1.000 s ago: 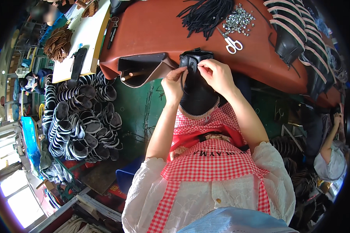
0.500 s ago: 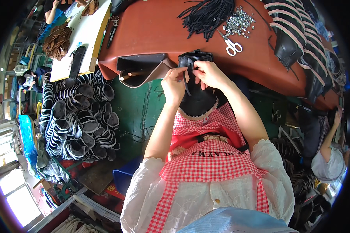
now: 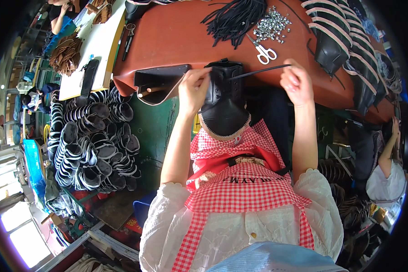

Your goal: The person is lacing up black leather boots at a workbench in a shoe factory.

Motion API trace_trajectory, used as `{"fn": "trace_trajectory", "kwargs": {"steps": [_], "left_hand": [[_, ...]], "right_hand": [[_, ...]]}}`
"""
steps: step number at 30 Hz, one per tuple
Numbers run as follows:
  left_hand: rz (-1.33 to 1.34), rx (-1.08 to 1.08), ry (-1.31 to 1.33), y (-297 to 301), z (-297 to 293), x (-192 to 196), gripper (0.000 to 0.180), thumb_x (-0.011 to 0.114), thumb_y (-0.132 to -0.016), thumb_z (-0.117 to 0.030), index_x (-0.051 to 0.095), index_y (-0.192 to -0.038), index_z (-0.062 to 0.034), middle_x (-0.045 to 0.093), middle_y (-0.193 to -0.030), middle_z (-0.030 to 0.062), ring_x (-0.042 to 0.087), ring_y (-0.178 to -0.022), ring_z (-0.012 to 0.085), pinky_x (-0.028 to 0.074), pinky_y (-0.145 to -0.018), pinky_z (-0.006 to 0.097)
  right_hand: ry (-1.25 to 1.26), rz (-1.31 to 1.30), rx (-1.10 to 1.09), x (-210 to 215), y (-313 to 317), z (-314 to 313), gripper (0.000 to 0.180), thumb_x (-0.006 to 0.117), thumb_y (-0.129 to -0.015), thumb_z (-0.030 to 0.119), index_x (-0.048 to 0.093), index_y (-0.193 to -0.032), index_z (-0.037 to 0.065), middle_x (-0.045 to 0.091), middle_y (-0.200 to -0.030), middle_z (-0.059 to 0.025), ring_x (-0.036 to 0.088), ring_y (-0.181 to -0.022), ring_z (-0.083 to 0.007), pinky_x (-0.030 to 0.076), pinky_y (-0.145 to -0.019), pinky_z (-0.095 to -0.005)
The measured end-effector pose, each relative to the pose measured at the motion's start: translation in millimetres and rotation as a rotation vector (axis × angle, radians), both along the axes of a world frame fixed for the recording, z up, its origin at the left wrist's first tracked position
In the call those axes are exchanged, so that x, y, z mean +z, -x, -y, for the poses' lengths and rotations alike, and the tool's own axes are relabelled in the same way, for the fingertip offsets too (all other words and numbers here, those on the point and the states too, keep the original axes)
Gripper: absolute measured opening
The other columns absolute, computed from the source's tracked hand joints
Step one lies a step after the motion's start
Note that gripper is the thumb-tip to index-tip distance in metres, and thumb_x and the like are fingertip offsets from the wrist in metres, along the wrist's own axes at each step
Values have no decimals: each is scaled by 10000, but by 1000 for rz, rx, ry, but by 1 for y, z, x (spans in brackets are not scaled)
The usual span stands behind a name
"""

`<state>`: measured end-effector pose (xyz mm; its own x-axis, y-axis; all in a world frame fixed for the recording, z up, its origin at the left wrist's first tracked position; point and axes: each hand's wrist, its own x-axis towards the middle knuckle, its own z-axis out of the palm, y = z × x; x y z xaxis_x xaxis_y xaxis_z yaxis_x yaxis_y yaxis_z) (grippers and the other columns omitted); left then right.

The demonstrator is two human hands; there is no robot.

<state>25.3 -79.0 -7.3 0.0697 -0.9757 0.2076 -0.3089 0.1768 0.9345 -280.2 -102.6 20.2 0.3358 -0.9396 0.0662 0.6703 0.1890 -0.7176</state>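
Observation:
A black leather shoe upper [image 3: 222,119] with eyelets and a pale stitched lower rim rests against my checked apron and the table's front edge. From its eyelet area a black lace [image 3: 263,71] stretches taut to the right. My right hand [image 3: 297,84] is closed on the free end of that lace, raised above the table edge. My left hand [image 3: 194,90] is at the upper's left side, fingers pinched together near its top; whatever they hold, if anything, is hidden.
On the brown table [image 3: 177,36] lie white-handled scissors [image 3: 266,55], small metal pieces [image 3: 272,25] and a bundle of black laces [image 3: 235,20]. Stacked uppers [image 3: 328,50] stand at right, more shoe parts [image 3: 95,145] at left. An open pouch [image 3: 161,77] hangs at the table edge.
My right hand has moved from the eyelets out to the right, drawing the lace taut. My left hand has shifted slightly left and up, away from the lace at the eyelets.

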Motion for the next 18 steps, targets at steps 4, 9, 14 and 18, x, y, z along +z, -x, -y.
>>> {"fn": "trace_trajectory", "kwargs": {"steps": [4, 9, 14, 18], "left_hand": [[62, -401, 186, 54, 9, 44, 201, 622, -902, -131, 674, -1058, -16, 659, -990, 144, 619, -995, 241, 470, -878, 314], [58, -594, 31, 67, 14, 54, 169, 660, -883, -162, 699, -963, -18, 641, -842, 99, 601, -779, 209, 467, -733, 322], [41, -439, 26, 63, 10, 52, 145, 693, -849, -145, 707, -896, -9, 639, -777, 90, 601, -732, 174, 464, -695, 299], [86, -489, -40, 62, 8, 60, 106, 674, -861, -99, 708, -898, -6, 675, -869, 82, 627, -820, 152, 475, -764, 276]], "right_hand": [[175, -258, 70, 30, -6, -18, 153, 467, -930, 127, 559, -1007, 34, 432, -529, 11, 406, -431, -95, 355, -436, -228], [270, -625, 132, 41, -4, -22, 95, 563, -926, 102, 547, -955, 13, 572, -688, -20, 557, -595, -88, 430, -522, -217], [739, -1177, -642, 40, -28, -32, 180, 735, -794, 25, 665, -958, 38, 595, -851, -31, 603, -687, -96, 479, -569, -229], [1025, -1263, -639, 17, -54, -27, 230, 702, -759, -12, 672, -983, 32, 585, -921, -80, 633, -755, -212, 533, -656, -308]]}}
